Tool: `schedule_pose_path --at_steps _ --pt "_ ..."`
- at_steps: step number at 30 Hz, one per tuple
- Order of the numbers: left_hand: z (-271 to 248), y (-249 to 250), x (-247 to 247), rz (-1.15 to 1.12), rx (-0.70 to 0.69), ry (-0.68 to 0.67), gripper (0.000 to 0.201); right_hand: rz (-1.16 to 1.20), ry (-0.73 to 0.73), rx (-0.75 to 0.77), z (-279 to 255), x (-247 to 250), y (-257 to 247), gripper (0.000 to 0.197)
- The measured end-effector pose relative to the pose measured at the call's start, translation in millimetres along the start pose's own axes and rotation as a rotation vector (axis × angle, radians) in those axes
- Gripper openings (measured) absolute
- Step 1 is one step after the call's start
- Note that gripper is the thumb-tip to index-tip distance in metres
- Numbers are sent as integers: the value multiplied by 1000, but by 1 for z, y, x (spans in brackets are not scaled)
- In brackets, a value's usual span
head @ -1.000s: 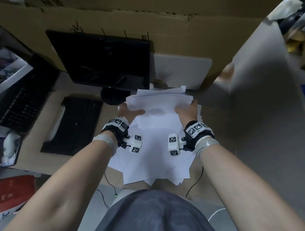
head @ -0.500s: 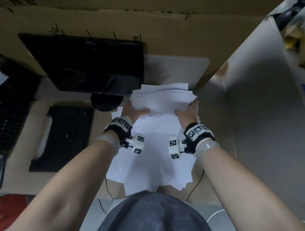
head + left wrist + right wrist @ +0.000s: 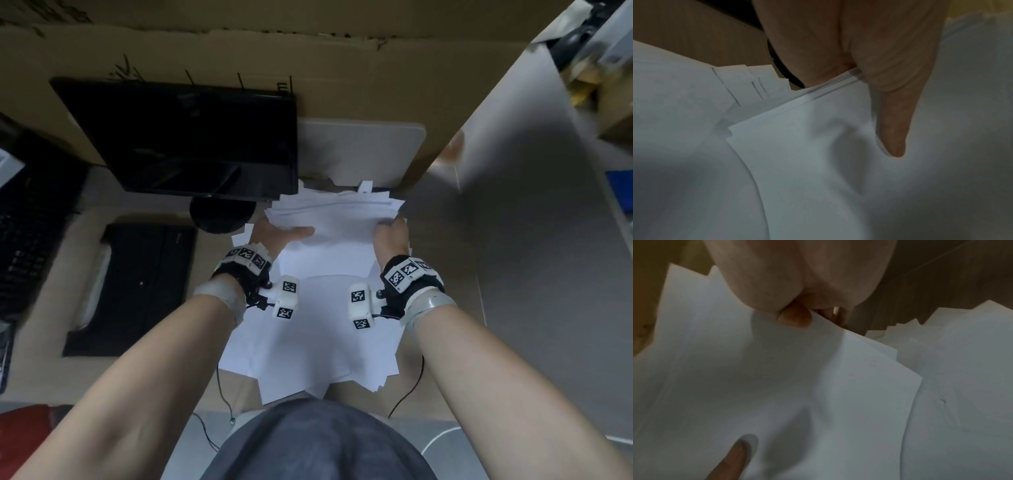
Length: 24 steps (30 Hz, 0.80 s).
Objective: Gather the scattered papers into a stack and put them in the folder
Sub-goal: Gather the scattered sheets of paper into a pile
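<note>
A loose stack of white papers (image 3: pixel 334 219) is lifted at its far end above the desk, its sheets uneven at the edges. My left hand (image 3: pixel 277 238) grips its left edge, thumb on top (image 3: pixel 892 133) and fingers underneath. My right hand (image 3: pixel 390 236) pinches the right edge, thumb tip (image 3: pixel 795 318) on the top sheet. More white sheets (image 3: pixel 308 342) lie spread flat beneath, toward me. A pale grey folder (image 3: pixel 363 150) leans against the cardboard wall just beyond the stack.
A black monitor (image 3: pixel 191 137) on its round stand (image 3: pixel 222 216) is left of the stack. A black flat device (image 3: pixel 137 287) lies on the desk at left, a keyboard (image 3: pixel 27 246) farther left. A grey partition (image 3: pixel 534 205) rises at right. Thin cables (image 3: pixel 411 387) hang off the desk's near edge.
Both hands have pushed the held papers slightly farther toward the folder and squared them more; my thumbs stay on top. The view has shifted a little.
</note>
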<state>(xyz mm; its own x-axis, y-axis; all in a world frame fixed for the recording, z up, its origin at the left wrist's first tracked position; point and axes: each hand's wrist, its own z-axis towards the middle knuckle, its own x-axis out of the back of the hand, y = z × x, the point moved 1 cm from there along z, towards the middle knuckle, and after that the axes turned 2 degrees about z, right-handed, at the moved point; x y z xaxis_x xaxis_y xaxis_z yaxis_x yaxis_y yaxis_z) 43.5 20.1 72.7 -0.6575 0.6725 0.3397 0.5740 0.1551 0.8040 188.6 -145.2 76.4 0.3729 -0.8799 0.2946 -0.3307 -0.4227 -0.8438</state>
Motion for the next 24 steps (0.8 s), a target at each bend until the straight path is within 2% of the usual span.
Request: schedule_pose_path --at_steps 3,6,7,11,13,16,19,24 --pt "-11 -9 0 -29 0 -8 74 9 1 126 -12 4 -9 47" --pt "-19 -18 -1 -68 -22 -24 82 -12 -24 188 -20 12 -10 40" --pt "-22 -19 -1 -71 -42 -23 79 -11 -44 186 -22 16 -10 40" --pt "-29 -21 -1 -81 -59 -19 65 -15 -141 112 -25 28 3 60" --pt "-32 -17 -1 -25 -47 -46 54 -71 -196 77 -21 31 12 51" --pt "-38 -12 -5 119 1 -117 26 -75 -225 69 -16 33 24 38" --pt "-33 -18 -9 27 8 -66 30 12 -230 58 -14 34 28 43" --pt "-17 -23 -21 -40 37 -26 22 -10 -238 78 -5 34 32 50"
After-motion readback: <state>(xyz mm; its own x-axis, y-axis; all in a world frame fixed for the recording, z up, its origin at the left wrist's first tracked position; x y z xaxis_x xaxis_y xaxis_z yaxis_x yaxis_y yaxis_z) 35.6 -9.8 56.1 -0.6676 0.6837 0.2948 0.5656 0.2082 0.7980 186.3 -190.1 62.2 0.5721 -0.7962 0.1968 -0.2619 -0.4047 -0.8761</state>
